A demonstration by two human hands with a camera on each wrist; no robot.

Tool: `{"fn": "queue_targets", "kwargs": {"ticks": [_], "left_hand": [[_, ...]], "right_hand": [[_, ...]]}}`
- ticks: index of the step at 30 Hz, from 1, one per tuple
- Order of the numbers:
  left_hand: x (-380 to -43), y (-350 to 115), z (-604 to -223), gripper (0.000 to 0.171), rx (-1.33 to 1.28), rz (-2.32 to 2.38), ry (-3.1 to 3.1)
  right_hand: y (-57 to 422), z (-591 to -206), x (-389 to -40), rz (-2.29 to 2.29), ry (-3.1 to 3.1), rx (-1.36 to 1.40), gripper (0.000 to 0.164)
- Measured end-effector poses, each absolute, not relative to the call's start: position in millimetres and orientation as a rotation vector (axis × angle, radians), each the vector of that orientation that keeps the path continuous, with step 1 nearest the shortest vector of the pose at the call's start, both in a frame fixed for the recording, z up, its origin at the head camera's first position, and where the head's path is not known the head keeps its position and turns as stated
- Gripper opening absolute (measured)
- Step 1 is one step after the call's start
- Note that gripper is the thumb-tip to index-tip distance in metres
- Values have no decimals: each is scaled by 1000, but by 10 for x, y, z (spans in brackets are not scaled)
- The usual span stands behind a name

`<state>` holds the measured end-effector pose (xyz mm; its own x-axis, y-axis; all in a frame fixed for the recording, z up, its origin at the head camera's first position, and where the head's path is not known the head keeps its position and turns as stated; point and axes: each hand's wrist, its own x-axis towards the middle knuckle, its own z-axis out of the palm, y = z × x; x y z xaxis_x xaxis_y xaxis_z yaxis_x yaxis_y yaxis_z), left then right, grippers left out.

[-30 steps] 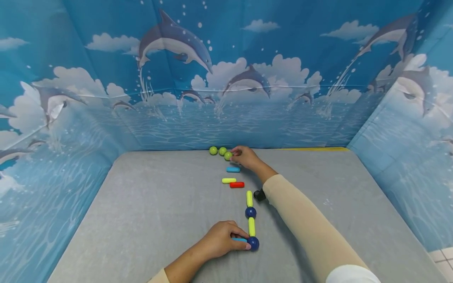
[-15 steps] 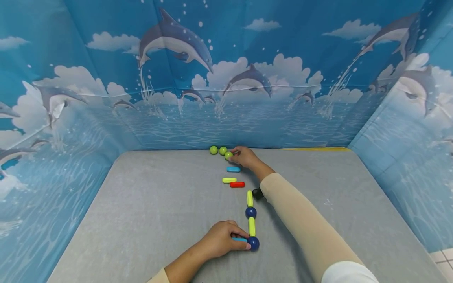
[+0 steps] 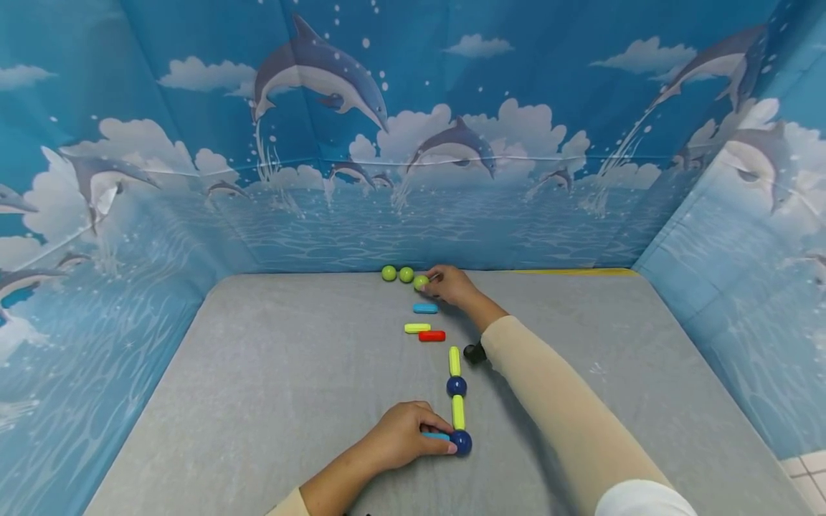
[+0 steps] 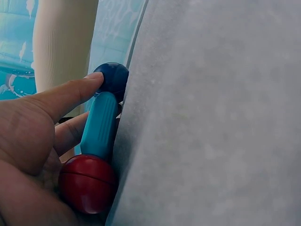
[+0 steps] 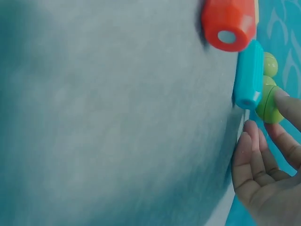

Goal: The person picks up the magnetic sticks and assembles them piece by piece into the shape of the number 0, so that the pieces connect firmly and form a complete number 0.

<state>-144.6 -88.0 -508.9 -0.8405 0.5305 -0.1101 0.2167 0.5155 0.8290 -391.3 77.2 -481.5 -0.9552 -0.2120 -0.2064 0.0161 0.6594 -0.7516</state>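
Note:
My left hand pinches the near dark blue ball of a magnetic building set, thumb in front and fingers behind. From that ball a light blue rod runs back under the palm to a red ball, which the hand hides in the head view. A yellow rod, a second dark blue ball and another yellow rod line up away from it. At the table's far edge my right hand pinches a green ball between thumb and index finger, the other fingers spread.
Two more green balls sit left of the pinched one. Between the hands lie a loose blue rod, a yellow rod and a red rod. A dolphin-print curtain borders the grey table.
The right hand has shifted slightly right with the green ball, widening its distance from the other green balls. The left hand stays in place on the dark blue ball.

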Motion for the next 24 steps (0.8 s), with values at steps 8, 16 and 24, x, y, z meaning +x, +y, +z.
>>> {"fn": "queue_targets", "kwargs": {"ticks": [8,16,24], "left_hand": [[-1440,-875,-5084,20,606,1246,2404],[-1443,-869,-5087,20,606,1255,2407],[-1437,-861,-5085,20,591,1241,2417]], "right_hand": [[919,-4739,-3778,-1225,2559,-156,41],[1100,-4724,-3586,-1203,2542,-236,37],[1217,-4697,-3323,-1252,2511,-316,34]]}}
